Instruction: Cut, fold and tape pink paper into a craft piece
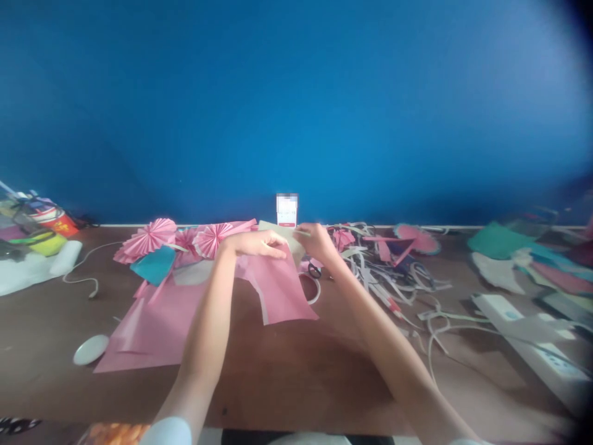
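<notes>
Both my arms reach forward over a brown table [287,371]. My left hand [257,243] lies with closed fingers on the top edge of a pink paper sheet [282,287] that hangs down from my hands. My right hand [317,240] pinches the same sheet's upper right corner, next to a pale beige piece of paper [278,230]. A larger pink sheet [148,327] lies flat under my left forearm.
Pink folded paper fans [148,238] and a teal paper piece [155,264] lie at the left back. Scissors [314,270], paper strips [393,278], coloured paper scraps [519,253], a white power strip [532,340], a white disc [90,349] and a small white box [286,210] surround them.
</notes>
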The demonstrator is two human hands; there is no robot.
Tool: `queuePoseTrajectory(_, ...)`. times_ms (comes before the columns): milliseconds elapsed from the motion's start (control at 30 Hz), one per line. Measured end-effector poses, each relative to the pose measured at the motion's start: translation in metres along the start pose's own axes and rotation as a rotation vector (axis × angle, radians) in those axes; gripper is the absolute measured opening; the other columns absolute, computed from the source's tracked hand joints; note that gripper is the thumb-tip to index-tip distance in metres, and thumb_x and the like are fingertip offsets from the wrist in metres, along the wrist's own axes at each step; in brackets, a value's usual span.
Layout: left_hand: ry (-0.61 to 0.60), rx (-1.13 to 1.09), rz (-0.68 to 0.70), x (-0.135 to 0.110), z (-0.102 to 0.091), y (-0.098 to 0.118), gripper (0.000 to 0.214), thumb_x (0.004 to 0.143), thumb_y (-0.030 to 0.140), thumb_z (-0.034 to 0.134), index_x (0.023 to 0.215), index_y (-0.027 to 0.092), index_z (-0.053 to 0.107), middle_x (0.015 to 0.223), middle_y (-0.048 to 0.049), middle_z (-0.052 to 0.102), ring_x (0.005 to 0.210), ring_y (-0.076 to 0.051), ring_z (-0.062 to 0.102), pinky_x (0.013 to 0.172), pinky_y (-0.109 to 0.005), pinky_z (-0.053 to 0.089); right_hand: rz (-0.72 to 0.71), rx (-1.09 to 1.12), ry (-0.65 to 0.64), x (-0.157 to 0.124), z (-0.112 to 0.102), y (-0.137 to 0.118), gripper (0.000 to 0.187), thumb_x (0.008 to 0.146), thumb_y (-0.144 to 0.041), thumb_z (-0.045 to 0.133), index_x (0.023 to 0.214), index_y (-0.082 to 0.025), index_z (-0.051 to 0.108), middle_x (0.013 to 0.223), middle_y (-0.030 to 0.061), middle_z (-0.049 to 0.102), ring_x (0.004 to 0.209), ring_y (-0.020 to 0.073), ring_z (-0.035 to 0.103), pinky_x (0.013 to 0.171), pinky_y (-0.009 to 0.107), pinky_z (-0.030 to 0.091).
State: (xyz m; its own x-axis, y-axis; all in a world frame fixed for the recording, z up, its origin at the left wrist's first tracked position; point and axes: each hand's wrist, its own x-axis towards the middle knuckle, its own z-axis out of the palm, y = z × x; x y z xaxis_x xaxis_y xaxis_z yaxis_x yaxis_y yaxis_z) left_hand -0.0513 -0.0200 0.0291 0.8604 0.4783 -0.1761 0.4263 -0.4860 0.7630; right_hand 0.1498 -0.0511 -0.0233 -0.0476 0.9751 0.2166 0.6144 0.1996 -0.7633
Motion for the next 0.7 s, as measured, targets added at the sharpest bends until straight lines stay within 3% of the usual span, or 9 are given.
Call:
queuePoseTrajectory(100,-0.035,0.094,-0.138,0.012,0.005,-0.013,0.02,0.074,0.035,0.067,0.069,0.017,0.063,0.065,-0.0002,0.057,0.056,-0.012,0.046,0.052,-0.024,0.029,0.006,0.087,-0.045,0.005,-0.021,0.014,0.027,0.085,-0.019,0.051,0.105,-0.016,0.068,0.07,0.0016,0.07,0.05,0.0135,0.063,0.051,0.021,0.045)
queuePoseTrajectory(300,-0.056,0.229,-0.361,0.024,0.004,-0.044,0.022,0.057,0.027,0.072,0.052,0.018,0.053,0.052,0.0027,0.048,0.048,-0.011,0.04,0.048,-0.025,0.023,0.047,0.246,-0.173,0.002,-0.047,0.019,0.043,0.084,-0.006,0.041,0.122,-0.012,0.06,0.07,0.0049,0.07,0.058,0.017,0.07,0.049,0.021,0.05)
queuePoseTrajectory(400,-0.076,0.25,-0.388,0.023,0.0,-0.054,0.021,0.052,0.026,0.075,0.054,0.018,0.055,0.061,0.001,0.058,0.055,-0.013,0.048,0.051,-0.024,0.028,0.088,0.296,-0.166,-0.004,-0.059,0.009,0.045,0.086,-0.004,0.039,0.128,-0.01,0.055,0.069,0.0059,0.07,0.062,0.0171,0.071,0.055,0.021,0.054)
queuePoseTrajectory(500,-0.072,0.219,-0.361,0.021,-0.001,-0.053,0.019,0.053,0.028,0.074,0.065,0.019,0.062,0.086,-0.0015,0.069,0.073,-0.017,0.06,0.057,-0.021,0.037,0.133,0.298,-0.103,-0.01,-0.072,0.001,0.045,0.086,-0.003,0.039,0.127,-0.01,0.055,0.073,0.0066,0.071,0.062,0.015,0.07,0.057,0.021,0.055)
queuePoseTrajectory(633,0.041,0.098,-0.348,0.02,0.002,-0.039,0.025,0.061,0.032,0.072,0.081,0.02,0.065,0.092,-0.0028,0.072,0.087,-0.019,0.065,0.066,-0.02,0.045,0.087,0.452,-0.104,-0.015,-0.082,-0.001,0.044,0.087,-0.005,0.041,0.128,-0.011,0.054,0.095,0.0103,0.072,0.068,0.0139,0.071,0.067,0.025,0.058)
queuePoseTrajectory(700,0.185,0.07,-0.316,0.017,0.003,-0.036,0.027,0.063,0.035,0.073,0.084,0.02,0.065,0.09,-0.0039,0.073,0.086,-0.019,0.067,0.066,-0.021,0.047,0.021,0.563,-0.13,-0.015,-0.084,0.002,0.043,0.086,-0.007,0.045,0.128,-0.012,0.054,0.107,0.0115,0.07,0.077,0.0152,0.072,0.074,0.028,0.058)
